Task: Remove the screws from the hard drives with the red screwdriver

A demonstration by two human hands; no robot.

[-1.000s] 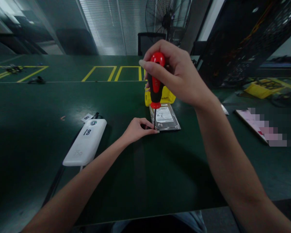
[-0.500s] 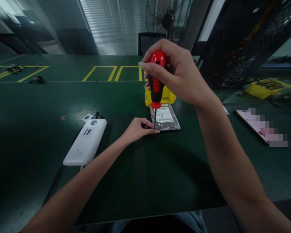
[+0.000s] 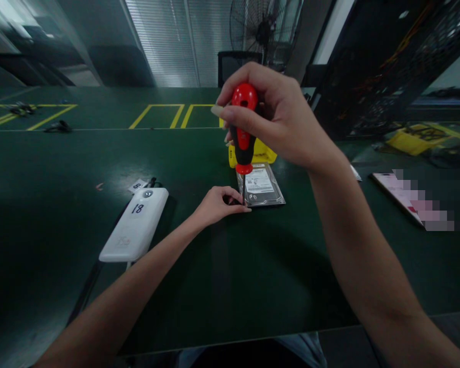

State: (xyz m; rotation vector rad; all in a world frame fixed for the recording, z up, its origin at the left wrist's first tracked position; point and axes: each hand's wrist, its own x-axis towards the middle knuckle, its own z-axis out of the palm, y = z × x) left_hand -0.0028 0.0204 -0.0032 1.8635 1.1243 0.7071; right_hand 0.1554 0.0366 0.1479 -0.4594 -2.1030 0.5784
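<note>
A red and black screwdriver point(image 3: 244, 138) stands nearly upright, its handle gripped by my right hand point(image 3: 272, 115). Its thin shaft comes down at the near left corner of a silver hard drive point(image 3: 266, 191) with a white label, lying flat on the table. At that same corner is my left hand point(image 3: 220, 204), thumb and fingers closed around the drive's edge and the screwdriver tip. The tip itself is partly hidden by the fingers. Just behind the drive sits a yellow bin point(image 3: 262, 153), partly covered by my right hand.
On the green table point(image 3: 199, 317), a white power bank point(image 3: 136, 225) marked 18 lies left of my left forearm, with a cable under it. A pink phone point(image 3: 398, 197) is at the right. Farther right stands another yellow container point(image 3: 414, 140) near black cables.
My right hand and the screwdriver's handle have shifted slightly left, and the hand appears turned a little. My left hand and the hard drive stay in place.
</note>
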